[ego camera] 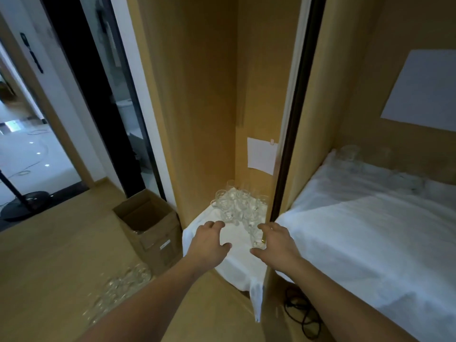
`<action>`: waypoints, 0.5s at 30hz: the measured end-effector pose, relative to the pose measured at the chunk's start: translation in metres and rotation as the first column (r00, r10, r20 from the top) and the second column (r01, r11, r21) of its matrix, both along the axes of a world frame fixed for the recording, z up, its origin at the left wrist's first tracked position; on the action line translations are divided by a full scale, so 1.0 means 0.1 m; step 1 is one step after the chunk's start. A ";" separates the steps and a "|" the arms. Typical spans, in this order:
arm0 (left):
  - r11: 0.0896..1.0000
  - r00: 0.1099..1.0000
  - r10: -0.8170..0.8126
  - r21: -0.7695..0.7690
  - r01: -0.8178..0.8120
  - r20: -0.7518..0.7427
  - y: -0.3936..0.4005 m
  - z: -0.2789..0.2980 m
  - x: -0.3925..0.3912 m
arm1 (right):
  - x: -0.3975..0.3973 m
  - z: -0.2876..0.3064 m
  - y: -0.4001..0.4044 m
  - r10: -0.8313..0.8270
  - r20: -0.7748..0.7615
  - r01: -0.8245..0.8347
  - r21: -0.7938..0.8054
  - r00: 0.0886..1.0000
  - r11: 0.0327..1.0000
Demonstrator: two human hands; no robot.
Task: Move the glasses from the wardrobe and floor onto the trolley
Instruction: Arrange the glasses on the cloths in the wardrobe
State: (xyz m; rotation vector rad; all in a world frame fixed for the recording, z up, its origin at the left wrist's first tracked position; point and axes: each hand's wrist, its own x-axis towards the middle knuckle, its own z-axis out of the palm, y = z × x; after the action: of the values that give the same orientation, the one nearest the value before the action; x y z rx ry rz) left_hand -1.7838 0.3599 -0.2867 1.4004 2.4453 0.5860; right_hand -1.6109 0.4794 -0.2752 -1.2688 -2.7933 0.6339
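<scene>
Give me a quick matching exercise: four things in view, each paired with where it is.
Things:
1. cardboard box
2. black cable
3. small white sheet of paper
4. cluster of glasses

Places:
A. on the white cloth in the narrow wardrobe bay
B. stuck on the wardrobe's back wall
C. on the floor, left of the wardrobe
D. on the floor below the right arm

Pairs: 1-C, 2-D, 3-B, 4-A

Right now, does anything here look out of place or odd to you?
Yes. A cluster of clear glasses sits directly on the wooden floor beside a cardboard box, easy to kick. More glasses crowd a white cloth in the wardrobe, and the cloth's corner droops off the edge.
</scene>
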 end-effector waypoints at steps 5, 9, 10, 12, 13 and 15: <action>1.000 1.000 0.025 -0.007 -0.025 0.016 -0.35 -0.11 -0.46 | -0.43 -0.16 -0.44 0.017 0.032 -0.016 -0.034 0.999 0.999; 0.998 0.997 0.057 -0.015 -0.056 0.044 -0.52 -0.22 -0.70 | -0.67 -0.28 -0.66 0.023 0.076 -0.017 -0.073 0.997 0.997; 0.998 0.996 0.061 -0.024 -0.059 0.060 -0.54 -0.26 -0.74 | -0.72 -0.31 -0.68 0.023 0.085 -0.015 -0.085 0.996 0.996; 0.997 0.993 0.061 -0.046 -0.057 0.101 -0.56 -0.32 -0.83 | -0.82 -0.36 -0.70 0.026 0.098 -0.016 -0.101 0.995 0.995; 0.997 0.991 0.061 -0.055 -0.055 0.122 -0.55 -0.35 -0.87 | -0.87 -0.39 -0.69 0.026 0.102 -0.015 -0.105 0.995 0.994; 0.997 0.989 0.060 -0.066 -0.051 0.139 -0.50 -0.39 -0.97 | -0.99 -0.44 -0.63 0.020 0.106 -0.008 -0.113 0.994 0.994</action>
State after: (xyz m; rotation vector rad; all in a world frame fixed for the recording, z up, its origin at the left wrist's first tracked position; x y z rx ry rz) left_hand -1.8806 0.3100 -0.3256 1.2274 2.3760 0.5948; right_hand -1.7104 0.4165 -0.3190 -1.3413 -2.8926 0.7558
